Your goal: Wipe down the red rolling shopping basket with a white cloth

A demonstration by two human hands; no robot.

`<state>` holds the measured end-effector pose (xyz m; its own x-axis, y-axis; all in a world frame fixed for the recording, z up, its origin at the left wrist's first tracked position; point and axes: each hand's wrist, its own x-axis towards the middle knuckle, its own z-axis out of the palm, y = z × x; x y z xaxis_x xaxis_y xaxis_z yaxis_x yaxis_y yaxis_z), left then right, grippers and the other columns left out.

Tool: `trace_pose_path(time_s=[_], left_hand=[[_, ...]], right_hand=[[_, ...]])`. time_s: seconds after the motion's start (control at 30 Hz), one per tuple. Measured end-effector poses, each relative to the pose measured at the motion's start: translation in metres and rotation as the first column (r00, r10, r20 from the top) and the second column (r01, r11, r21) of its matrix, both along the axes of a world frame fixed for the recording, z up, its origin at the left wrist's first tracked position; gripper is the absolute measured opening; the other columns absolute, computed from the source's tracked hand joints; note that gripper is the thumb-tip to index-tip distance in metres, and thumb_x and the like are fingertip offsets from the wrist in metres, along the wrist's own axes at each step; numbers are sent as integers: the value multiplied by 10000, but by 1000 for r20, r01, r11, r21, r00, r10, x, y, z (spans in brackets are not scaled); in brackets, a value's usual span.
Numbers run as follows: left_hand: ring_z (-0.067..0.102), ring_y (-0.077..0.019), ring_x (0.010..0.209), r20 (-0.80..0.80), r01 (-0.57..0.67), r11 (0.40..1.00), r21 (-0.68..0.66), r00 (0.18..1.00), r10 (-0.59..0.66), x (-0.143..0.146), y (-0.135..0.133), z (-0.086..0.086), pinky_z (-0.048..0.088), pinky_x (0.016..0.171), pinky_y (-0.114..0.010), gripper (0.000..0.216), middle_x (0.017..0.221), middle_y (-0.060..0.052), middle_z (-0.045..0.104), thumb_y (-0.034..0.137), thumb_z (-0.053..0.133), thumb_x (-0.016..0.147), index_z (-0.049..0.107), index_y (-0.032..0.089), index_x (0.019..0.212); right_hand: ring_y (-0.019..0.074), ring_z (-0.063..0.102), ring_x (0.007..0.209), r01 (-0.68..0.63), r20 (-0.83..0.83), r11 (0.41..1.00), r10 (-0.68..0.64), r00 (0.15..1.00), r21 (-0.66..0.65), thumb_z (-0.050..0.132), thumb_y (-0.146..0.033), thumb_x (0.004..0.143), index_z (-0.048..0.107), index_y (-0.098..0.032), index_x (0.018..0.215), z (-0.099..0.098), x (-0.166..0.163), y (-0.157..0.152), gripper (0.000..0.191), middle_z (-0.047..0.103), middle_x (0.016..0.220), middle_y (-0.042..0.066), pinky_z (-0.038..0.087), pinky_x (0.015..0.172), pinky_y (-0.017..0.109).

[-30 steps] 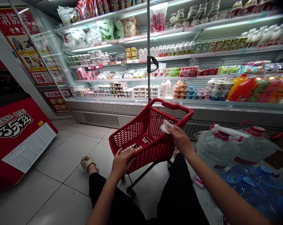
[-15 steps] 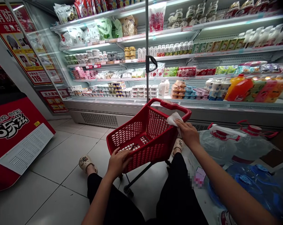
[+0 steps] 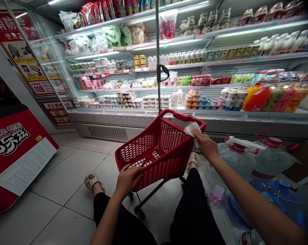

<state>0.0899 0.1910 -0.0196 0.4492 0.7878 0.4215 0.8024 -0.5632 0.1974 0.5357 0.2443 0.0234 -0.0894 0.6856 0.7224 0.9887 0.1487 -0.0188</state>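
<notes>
Between my legs stands a red plastic shopping cart [image 3: 166, 168] with latticed walls, a dark frame and small wheels. My left hand [image 3: 128, 180] is closed over the near rim of its basket, fingers curled to the inside. At the far right, my right hand [image 3: 206, 144] grips a white cloth [image 3: 193, 130], which may be a wipe, and presses it to the rim just below the red handle [image 3: 184, 116]. The cloth covers part of that corner. Only a few dark slots show in the basket's floor.
Behind the cart runs a refrigerated display case [image 3: 110, 119] stocked with dairy and drinks. Large water bottles [image 3: 238, 156] and blue water jugs [image 3: 276, 194] crowd my right side, near a phone [image 3: 218, 191] with a blurred screen. A red chest cabinet [image 3: 18, 153] stands left.
My right hand and the cloth have shifted slightly along the rim near the handle. The left hand keeps its hold on the basket's edge. The view has tilted a little.
</notes>
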Motion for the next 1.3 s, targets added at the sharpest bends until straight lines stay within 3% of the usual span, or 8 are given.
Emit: trace_pose_path(time_s=[0.23,0.5,0.67,0.8,0.9,1.07,1.2,1.3], left_hand=[[745,-232,1054,-20,-3,1000,24,1000,4,-1,-1,-3,489,1087,-502,288,1175,-19,787,435,518,1017,697,296,1194],[742,-243,1061,-20,-24,997,67,999,25,2,-1,-9,487,1077,-502,308,1185,-28,783,433,502,1028,685,300,1236],[727,-267,1107,-20,-70,994,80,997,72,9,-8,-5,389,1161,-603,369,1242,-48,762,412,516,1021,614,313,1363],[651,-325,1253,-29,-138,979,150,989,144,24,-17,2,186,1225,-720,467,1426,-96,653,464,561,993,543,328,1439],[579,-322,1356,-39,-102,980,168,993,110,51,-15,3,234,1246,-658,530,1523,-109,567,381,537,1001,456,301,1518],[532,-294,1412,-21,-3,989,145,1000,6,107,4,-2,425,1178,-508,693,1550,-160,528,332,510,998,250,180,1623],[572,-296,1369,-61,-10,991,134,998,19,126,10,-2,479,1116,-505,658,1572,-106,514,298,498,1006,277,264,1625],[632,-278,1290,-43,-26,992,122,999,32,126,8,-2,560,990,-448,621,1563,-58,532,238,468,1011,320,323,1608]], right_hand=[[210,705,1084,-282,201,952,301,932,-120,467,-13,884,515,-289,1512,-21,-47,-15,688,581,1512,12,623,813,304],[243,674,1209,-5,-73,1000,5,997,-8,448,-113,967,474,-309,1540,4,16,0,606,567,1526,2,637,823,337],[222,718,1113,-184,-75,982,180,981,-37,440,-37,920,495,-272,1529,-31,-62,-18,655,611,1479,37,640,838,322],[198,690,1188,-437,-20,893,437,899,-109,438,10,893,459,-279,1550,-54,-143,-46,719,563,1523,32,606,962,328],[193,670,1229,-499,-17,854,503,864,-147,455,0,900,439,-276,1562,-56,-169,-58,717,543,1542,37,589,996,334],[195,705,1139,-441,-11,885,444,896,-149,476,-9,884,444,-299,1558,-39,-121,-45,734,598,1494,33,609,945,325],[221,709,1093,-179,-61,982,175,983,-65,450,-69,935,439,-337,1558,-21,-48,-23,679,603,1493,1,646,807,317],[226,684,1160,-111,-91,993,108,990,-32,418,-84,967,435,-344,1559,-19,-34,-20,647,572,1524,-15,640,847,323]])
